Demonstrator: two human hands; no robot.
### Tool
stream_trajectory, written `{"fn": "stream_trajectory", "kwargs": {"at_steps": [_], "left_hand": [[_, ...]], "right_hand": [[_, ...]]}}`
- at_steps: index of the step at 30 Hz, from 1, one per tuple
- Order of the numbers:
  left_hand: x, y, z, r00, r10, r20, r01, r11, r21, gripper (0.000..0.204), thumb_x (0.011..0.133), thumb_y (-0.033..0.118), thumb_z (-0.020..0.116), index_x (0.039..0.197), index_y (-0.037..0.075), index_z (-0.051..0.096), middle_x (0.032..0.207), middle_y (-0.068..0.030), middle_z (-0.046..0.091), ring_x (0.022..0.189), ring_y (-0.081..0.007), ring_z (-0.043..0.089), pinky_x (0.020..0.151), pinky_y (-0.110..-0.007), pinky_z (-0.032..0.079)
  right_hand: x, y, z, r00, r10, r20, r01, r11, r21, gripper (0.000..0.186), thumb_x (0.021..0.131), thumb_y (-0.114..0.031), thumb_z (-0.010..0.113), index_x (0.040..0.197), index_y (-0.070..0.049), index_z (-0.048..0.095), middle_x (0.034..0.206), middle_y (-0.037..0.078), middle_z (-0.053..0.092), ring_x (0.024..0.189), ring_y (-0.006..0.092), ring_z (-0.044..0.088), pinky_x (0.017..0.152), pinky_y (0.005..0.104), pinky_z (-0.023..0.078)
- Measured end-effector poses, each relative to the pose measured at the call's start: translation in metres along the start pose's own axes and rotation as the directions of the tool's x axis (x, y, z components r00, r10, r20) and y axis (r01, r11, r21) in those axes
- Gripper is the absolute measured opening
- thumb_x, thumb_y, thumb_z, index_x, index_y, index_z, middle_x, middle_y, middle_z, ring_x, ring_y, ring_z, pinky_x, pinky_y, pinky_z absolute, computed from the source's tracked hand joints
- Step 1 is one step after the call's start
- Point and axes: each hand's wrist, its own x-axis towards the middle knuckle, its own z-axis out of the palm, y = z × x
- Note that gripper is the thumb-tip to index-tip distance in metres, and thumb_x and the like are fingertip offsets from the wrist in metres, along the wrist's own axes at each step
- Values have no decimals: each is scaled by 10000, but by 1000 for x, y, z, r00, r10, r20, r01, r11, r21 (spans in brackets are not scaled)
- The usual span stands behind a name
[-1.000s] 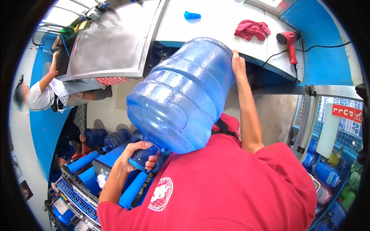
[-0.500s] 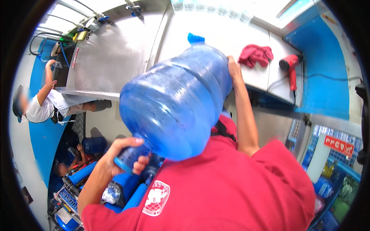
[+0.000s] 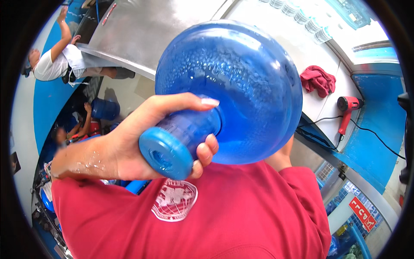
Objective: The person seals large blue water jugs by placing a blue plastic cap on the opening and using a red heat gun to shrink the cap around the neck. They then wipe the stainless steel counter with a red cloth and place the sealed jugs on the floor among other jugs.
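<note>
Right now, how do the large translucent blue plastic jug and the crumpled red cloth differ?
The large translucent blue plastic jug is rounded; the crumpled red cloth lies in folds. The left hand grips the jug's neck; the cloth lies untouched on the white counter. The jug looks far larger than the cloth.
</note>
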Motion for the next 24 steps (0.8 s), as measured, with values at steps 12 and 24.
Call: {"fn": "stream_trajectory", "kwargs": {"at_steps": [12, 24], "left_hand": [[18, -17, 22, 978, 62, 197, -59, 998, -20, 419, 900, 326, 663, 1091, 14, 458, 952, -32, 555, 749, -95, 581, 642, -245, 476], [33, 15, 51, 738, 184, 650, -99, 981, -166, 371, 889, 104, 673, 1135, -60, 448, 1069, -111, 486, 1024, -193, 583, 921, -336, 529]], "right_hand": [[-4, -29, -11, 973, -224, 47, 228, 966, -121, 599, 973, -443, 390, 1170, 75, 616, 998, 208, 670, 969, 221, 628, 861, 317, 455], [-21, -66, -17, 848, -527, 55, 515, 794, -322, 560, 979, -425, 398, 1165, 58, 611, 1005, 193, 663, 963, 217, 621, 868, 319, 449]]}}
